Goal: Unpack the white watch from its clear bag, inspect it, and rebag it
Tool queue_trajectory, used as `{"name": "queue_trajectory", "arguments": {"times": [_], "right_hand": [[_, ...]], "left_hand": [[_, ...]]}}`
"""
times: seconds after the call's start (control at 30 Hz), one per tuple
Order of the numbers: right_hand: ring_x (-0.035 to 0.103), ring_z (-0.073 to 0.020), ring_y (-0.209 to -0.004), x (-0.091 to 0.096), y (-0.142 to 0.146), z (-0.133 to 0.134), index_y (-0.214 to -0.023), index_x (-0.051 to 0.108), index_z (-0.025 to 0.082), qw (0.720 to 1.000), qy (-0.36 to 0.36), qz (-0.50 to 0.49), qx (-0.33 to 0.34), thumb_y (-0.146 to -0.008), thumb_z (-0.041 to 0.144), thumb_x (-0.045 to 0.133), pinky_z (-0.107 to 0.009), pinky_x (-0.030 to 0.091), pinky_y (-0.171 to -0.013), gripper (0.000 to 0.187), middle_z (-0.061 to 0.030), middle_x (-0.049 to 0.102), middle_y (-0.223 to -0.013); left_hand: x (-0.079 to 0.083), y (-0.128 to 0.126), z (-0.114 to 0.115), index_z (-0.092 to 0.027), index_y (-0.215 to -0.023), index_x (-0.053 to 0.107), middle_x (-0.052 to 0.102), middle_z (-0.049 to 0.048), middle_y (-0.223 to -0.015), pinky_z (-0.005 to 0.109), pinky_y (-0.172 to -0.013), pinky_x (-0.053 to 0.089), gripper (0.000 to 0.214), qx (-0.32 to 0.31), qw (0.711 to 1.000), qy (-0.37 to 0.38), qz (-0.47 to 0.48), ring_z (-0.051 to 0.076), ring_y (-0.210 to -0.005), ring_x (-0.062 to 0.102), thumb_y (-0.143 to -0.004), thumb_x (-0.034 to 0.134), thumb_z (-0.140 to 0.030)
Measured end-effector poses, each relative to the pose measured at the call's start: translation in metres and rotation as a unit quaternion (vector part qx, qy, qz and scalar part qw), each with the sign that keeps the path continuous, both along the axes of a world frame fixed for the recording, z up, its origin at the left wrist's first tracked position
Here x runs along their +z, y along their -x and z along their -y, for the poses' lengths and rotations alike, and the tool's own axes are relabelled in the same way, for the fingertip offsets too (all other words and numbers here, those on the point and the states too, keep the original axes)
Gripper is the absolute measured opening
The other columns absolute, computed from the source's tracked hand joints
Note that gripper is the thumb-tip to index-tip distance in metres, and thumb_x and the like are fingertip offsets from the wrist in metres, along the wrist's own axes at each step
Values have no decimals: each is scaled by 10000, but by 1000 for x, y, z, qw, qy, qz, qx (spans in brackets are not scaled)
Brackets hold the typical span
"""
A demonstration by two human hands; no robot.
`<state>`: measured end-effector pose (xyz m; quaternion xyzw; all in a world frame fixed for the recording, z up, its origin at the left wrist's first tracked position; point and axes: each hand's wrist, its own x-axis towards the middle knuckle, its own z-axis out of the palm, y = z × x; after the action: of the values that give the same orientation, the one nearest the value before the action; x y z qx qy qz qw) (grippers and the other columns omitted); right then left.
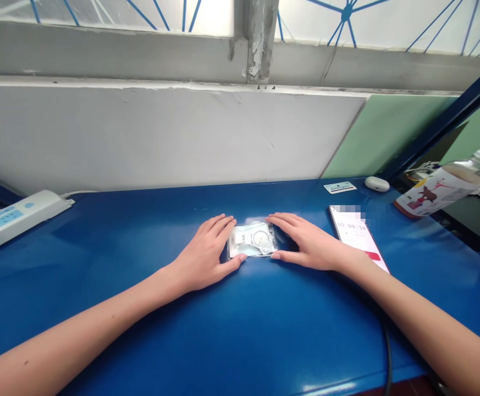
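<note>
A small clear plastic packet [253, 240] with white printed contents and a round, dial-like shape inside lies flat on the blue table [240, 324]. What exactly it contains I cannot make out. My left hand [209, 250] rests at its left side, fingers stretched out and the thumb at its lower left edge. On the other side, my right hand [301, 239] lies with fingers extended, the fingertips and thumb at the packet's right edge. Neither hand is closed around it.
A phone [357, 236] showing a timer lies beside my right forearm, with a black cable below. Behind it are a card [340, 187] and a white earbud case [376, 184]. A bottle [441, 187] leans at the right. A power strip [19, 220] sits at the left.
</note>
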<state>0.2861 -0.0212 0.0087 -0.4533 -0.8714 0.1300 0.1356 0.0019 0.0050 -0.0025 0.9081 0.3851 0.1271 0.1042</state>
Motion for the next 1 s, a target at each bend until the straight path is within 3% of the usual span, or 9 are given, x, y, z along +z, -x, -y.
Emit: {"name": "queue_trajectory", "arguments": {"times": [0.33,0.57,1.0], "right_hand": [[421,-371,-1384,0,0,0,-1502,379,149,1000,11,18,-9,-886,669,514,-544,401,-1107,817,-194,448,-1511],[399,-373,-1400,-3,-4,-1,-1518,361,193,1000,20,4,-6,-875,663,540,-546,398,-1111,816,-169,432,-1529],[426,-366,-1380,-1,1,-1,-1475,419,133,1000,8,11,-10,-895,656,506,-527,395,-1116,786,-200,456,-1501]], "left_hand": [[1,0,-1,-106,-1458,420,425,180,-1520,531,-1147,326,737,-3,1000,-1,-14,361,-1430,329,-918,508,-599],[1,2,-4,-155,-1454,433,432,161,-1519,535,-1145,325,732,-5,1000,1,-13,366,-1430,333,-897,538,-619],[2,3,-5,-96,-1477,395,399,198,-1534,557,-1142,320,828,-22,999,-8,-43,387,-1434,313,-898,491,-680]]}}
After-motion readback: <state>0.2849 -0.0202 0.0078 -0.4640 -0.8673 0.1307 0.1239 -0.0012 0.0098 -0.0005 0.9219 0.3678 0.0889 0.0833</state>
